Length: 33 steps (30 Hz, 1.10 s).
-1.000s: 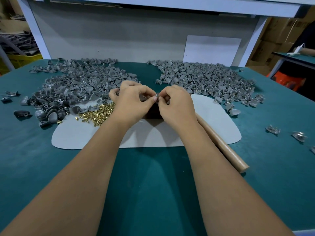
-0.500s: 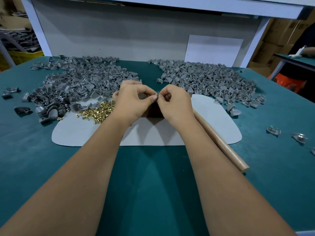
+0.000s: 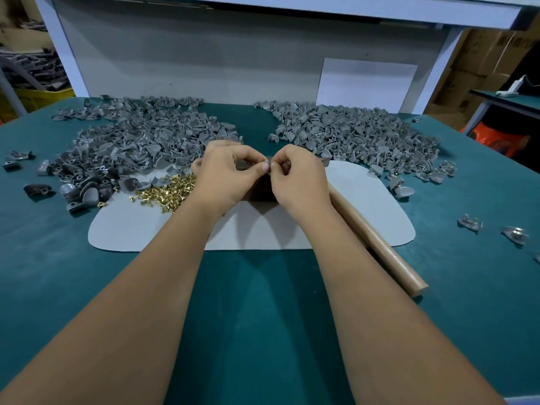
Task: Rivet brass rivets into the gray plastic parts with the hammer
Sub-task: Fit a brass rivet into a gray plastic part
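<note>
I take the pale gray mat (image 3: 365,206) on the green desk (image 3: 263,317) as the landmark for all positions.

**Layout, largest first.** Behind the mat's left half lies the large heap of gray plastic parts (image 3: 137,141); behind its right half lies a second heap (image 3: 359,135), some pieces of which show brass. The hammer (image 3: 377,244) lies on the mat's right side, its wooden handle running off the near edge onto the desk; its head is hidden behind the right hand. The brass rivets (image 3: 166,192) are piled on the mat's left portion. Above the mat's centre, the left hand (image 3: 225,176) and the right hand (image 3: 301,179) meet. Each grip is closed in a fingertip pinch on one small gray part (image 3: 266,164) held between them. I cannot tell whether a rivet is already in it.

**Risks.**
- I judge the part small enough to slip from the pinch and drop behind the hands onto the dark block (image 3: 260,191) or the mat.
- A rivet seated askew would likely bend under the hammer.
- A forearm sweep to the left could scatter the rivet pile.

**Change from earlier frames.** Both hands keep the same pinch above the mat's centre; hammer, rivets and heaps have not moved. Only the camera angle shifts slightly.
</note>
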Each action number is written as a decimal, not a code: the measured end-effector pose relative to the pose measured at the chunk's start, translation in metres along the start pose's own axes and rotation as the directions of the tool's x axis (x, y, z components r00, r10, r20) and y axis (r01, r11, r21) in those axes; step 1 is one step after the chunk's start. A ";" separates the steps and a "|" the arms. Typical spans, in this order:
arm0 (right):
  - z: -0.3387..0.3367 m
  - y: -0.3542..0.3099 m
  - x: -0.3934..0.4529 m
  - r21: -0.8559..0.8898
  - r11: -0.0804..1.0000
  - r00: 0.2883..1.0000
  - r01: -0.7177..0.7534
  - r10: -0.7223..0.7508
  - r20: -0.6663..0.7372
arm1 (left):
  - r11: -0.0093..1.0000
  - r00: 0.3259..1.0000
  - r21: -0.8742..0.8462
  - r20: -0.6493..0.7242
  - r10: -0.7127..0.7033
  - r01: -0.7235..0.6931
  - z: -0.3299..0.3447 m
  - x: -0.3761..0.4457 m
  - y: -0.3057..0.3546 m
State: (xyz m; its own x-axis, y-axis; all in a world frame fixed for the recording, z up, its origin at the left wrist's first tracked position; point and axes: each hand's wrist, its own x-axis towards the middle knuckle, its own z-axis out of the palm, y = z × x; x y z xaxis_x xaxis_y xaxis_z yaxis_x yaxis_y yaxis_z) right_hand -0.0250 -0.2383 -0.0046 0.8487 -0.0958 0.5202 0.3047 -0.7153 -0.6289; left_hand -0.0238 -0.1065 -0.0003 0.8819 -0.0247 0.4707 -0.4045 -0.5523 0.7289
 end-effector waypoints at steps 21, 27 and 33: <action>-0.005 -0.004 -0.002 0.396 0.909 0.981 -0.131 0.177 -0.084 | 0.859 0.989 -0.490 0.079 -0.128 0.151 0.000 0.004 -0.006; -0.008 -0.003 -0.001 0.359 0.925 0.985 -0.122 0.157 -0.071 | 0.896 0.994 -0.432 0.079 -0.073 0.100 0.004 0.001 -0.005; -0.011 0.002 0.001 0.263 0.955 0.988 -0.139 0.151 -0.025 | 0.932 0.995 -0.355 0.091 -0.049 0.078 0.007 0.001 -0.005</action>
State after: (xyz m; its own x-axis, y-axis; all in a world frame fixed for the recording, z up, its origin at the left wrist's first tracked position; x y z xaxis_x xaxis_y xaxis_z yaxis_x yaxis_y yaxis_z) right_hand -0.0284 -0.2469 0.0009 0.8737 -0.2199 0.4339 0.2867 -0.4878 -0.8246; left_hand -0.0192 -0.1096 -0.0070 0.9190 -0.0731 0.3874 -0.3937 -0.2204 0.8924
